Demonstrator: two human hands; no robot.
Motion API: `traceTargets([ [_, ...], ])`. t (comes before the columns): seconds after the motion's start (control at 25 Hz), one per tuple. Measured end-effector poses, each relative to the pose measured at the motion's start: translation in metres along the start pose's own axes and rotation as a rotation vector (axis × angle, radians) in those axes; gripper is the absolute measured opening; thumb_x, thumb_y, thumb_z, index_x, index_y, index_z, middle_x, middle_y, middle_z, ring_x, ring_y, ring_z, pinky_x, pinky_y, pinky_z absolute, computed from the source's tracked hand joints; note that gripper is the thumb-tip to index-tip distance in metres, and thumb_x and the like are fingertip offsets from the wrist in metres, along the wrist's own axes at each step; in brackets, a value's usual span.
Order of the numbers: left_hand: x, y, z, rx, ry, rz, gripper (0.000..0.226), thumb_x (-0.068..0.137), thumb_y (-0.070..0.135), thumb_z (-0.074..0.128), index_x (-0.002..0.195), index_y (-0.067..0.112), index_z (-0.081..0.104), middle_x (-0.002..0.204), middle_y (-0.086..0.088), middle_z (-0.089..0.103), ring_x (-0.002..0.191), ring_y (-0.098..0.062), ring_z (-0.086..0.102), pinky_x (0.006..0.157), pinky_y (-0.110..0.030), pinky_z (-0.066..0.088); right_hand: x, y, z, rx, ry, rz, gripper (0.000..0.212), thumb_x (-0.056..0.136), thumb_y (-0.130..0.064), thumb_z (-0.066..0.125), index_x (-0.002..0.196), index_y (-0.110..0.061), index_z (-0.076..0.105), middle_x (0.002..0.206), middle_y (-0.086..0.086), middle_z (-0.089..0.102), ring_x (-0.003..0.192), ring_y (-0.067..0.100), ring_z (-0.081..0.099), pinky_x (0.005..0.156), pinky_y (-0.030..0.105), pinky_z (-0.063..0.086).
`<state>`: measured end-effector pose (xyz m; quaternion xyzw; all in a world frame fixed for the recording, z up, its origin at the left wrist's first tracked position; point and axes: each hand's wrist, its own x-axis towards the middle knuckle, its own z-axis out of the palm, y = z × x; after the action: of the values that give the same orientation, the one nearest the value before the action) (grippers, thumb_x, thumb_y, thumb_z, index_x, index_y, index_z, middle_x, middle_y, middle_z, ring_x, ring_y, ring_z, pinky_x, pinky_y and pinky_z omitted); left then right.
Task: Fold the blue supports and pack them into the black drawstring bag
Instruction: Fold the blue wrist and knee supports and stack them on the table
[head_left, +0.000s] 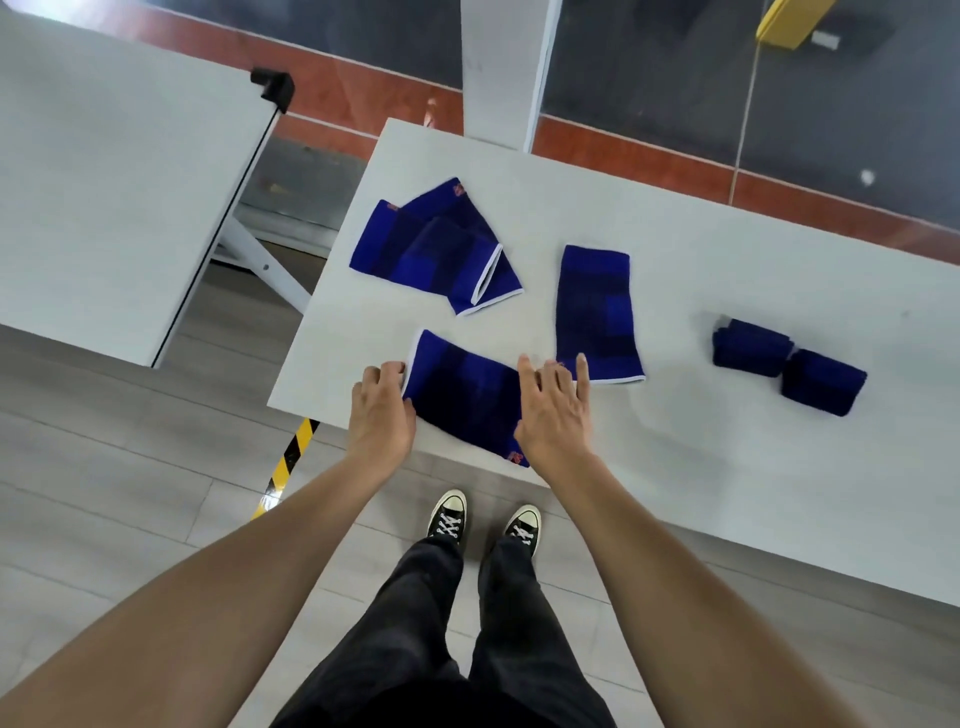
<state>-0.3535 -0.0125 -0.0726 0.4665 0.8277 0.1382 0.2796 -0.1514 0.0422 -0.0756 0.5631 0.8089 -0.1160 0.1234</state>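
Left hand (382, 410) is pinching the white-trimmed end of a flat blue support (465, 397), right hand (553, 410) is hovering, fingers spread wide. Two folded supports (789, 366) are sitting at 3 o'clock

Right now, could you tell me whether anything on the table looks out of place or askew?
Two things. The support under both hands lies at the table's near edge, one corner overhanging it. At the far left, two supports lie crossed on each other, askew. Also, no black drawstring bag is in view.
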Motion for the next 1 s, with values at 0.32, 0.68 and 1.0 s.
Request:
traceTargets([
  [0.32, 0.015, 0.024, -0.017, -0.211, 0.093, 0.083, 0.025, 0.104, 0.015, 0.048, 0.125, 0.022, 0.058, 0.111, -0.004, 0.055, 0.094, -0.021, 0.061, 0.076, -0.031, 0.051, -0.016, 0.012, -0.017, 0.430, 0.166, 0.124, 0.013, 0.105, -0.021, 0.041, 0.109, -0.016, 0.052, 0.104, 0.002, 0.064, 0.093, 0.027, 0.062, 0.089, 0.038, 0.038],
  [0.68, 0.086, 0.165, 0.003, -0.446, 0.151, 0.074, 0.018, 0.095, 0.016, 0.067, 0.113, 0.015, 0.064, 0.093, 0.013, 0.062, 0.082, -0.004, 0.061, 0.078, -0.018, 0.056, 0.002, 0.122, -0.031, 0.603, 0.276, 0.267, 0.018, 0.103, -0.038, 0.050, 0.106, -0.023, 0.061, 0.076, -0.008, 0.066, 0.078, 0.013, 0.056, 0.099, 0.031, 0.032],
  [1.0, 0.146, 0.217, 0.049, -0.352, 0.030, 0.185, 0.010, 0.098, 0.018, 0.060, 0.104, 0.023, 0.065, 0.094, 0.016, 0.063, 0.091, -0.014, 0.067, 0.079, -0.043, 0.061, 0.020, 0.159, -0.023, 0.776, 0.179, 0.363, 0.007, 0.098, -0.031, 0.054, 0.104, -0.029, 0.052, 0.068, -0.011, 0.062, 0.083, 0.018, 0.057, 0.087, 0.025, 0.028],
])
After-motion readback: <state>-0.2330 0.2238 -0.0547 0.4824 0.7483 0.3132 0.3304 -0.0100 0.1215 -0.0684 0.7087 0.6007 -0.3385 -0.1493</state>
